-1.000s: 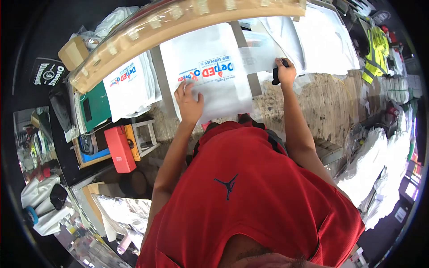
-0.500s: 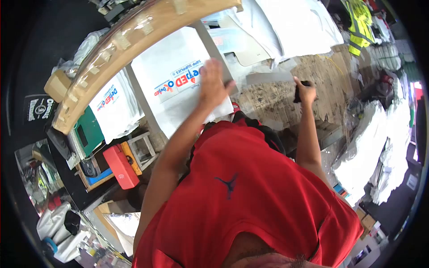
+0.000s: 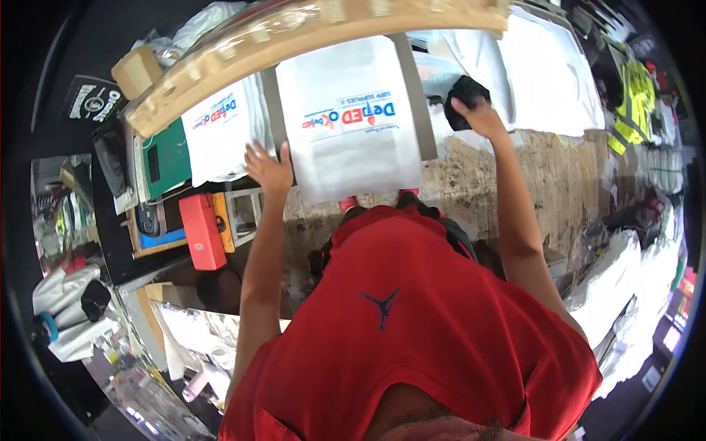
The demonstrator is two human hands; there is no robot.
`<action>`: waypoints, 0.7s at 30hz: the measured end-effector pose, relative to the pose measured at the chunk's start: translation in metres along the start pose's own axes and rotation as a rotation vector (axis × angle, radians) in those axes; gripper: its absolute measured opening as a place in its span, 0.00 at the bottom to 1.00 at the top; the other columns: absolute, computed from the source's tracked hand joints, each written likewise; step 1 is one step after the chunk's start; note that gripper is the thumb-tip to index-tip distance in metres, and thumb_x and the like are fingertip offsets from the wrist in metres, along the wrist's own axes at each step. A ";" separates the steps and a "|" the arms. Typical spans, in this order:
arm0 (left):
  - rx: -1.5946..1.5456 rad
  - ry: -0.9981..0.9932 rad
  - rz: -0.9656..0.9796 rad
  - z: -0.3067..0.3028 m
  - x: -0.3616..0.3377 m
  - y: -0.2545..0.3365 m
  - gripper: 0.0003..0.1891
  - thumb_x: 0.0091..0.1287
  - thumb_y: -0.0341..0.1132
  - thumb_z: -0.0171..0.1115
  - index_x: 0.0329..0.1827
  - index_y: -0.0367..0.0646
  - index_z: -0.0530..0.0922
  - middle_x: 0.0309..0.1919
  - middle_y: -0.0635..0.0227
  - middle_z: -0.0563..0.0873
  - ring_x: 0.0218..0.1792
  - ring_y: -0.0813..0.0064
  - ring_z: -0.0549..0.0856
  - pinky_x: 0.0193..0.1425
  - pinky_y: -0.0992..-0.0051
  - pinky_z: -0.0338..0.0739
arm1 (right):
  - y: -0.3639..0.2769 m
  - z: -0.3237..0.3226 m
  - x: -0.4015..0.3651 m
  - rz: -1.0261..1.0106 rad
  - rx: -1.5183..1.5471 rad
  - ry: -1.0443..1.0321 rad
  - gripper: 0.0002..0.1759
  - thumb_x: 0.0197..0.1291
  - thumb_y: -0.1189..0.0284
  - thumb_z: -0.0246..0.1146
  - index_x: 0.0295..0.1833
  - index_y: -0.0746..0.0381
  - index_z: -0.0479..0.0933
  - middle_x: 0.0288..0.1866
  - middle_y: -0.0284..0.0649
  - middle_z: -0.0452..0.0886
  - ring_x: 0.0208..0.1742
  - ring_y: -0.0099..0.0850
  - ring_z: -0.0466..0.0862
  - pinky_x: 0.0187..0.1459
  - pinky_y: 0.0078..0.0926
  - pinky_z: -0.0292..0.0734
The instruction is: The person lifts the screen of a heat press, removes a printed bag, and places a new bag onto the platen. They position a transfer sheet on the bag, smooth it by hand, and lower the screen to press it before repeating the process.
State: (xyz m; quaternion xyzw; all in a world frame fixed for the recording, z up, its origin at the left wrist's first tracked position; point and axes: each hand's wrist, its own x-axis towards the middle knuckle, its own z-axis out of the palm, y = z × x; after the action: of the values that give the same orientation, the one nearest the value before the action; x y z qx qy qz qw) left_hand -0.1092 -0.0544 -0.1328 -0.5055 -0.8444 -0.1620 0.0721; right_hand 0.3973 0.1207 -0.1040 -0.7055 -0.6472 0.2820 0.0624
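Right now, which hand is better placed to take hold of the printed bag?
Probably the left hand: it is open at the left edge of the bag, while the right hand grips a black cloth.

The white bag (image 3: 353,132), printed with a blue-and-red DepED logo, lies flat on a grey board (image 3: 421,110), the black cloth (image 3: 465,92) bunched just beyond its right edge.

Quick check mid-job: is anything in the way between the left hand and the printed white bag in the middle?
Nothing visible is. The left hand lies spread at the left edge of the white bag, with nothing between them. The right hand holds a black cloth off the bag's right side.
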 end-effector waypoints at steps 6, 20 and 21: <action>-1.310 -0.640 -0.910 0.001 -0.116 -0.065 0.41 0.75 0.65 0.52 0.71 0.33 0.73 0.67 0.49 0.77 0.69 0.59 0.74 0.71 0.56 0.68 | -0.031 0.060 -0.118 0.079 0.523 -0.936 0.37 0.68 0.42 0.63 0.64 0.65 0.77 0.57 0.44 0.85 0.51 0.33 0.87 0.48 0.28 0.84; -1.651 0.246 -0.511 -0.139 0.048 -0.171 0.13 0.77 0.34 0.60 0.57 0.34 0.79 0.49 0.66 0.87 0.48 0.78 0.87 0.51 0.75 0.81 | -0.340 0.197 -0.154 -0.132 1.074 -0.702 0.20 0.67 0.70 0.68 0.62 0.65 0.76 0.43 0.41 0.85 0.34 0.26 0.86 0.33 0.23 0.79; -1.645 0.307 -0.503 -0.139 0.060 -0.192 0.13 0.78 0.35 0.60 0.57 0.35 0.79 0.49 0.65 0.87 0.48 0.77 0.87 0.51 0.75 0.82 | -0.371 0.213 -0.146 -0.212 1.016 -0.718 0.22 0.67 0.71 0.67 0.64 0.64 0.74 0.43 0.42 0.85 0.34 0.28 0.86 0.33 0.23 0.79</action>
State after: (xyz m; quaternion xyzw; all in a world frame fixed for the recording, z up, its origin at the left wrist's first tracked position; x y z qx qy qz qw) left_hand -0.3123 -0.1368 -0.0241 -0.1683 -0.5273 -0.7974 -0.2405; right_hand -0.0302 -0.0191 -0.0670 -0.3812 -0.4797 0.7655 0.1963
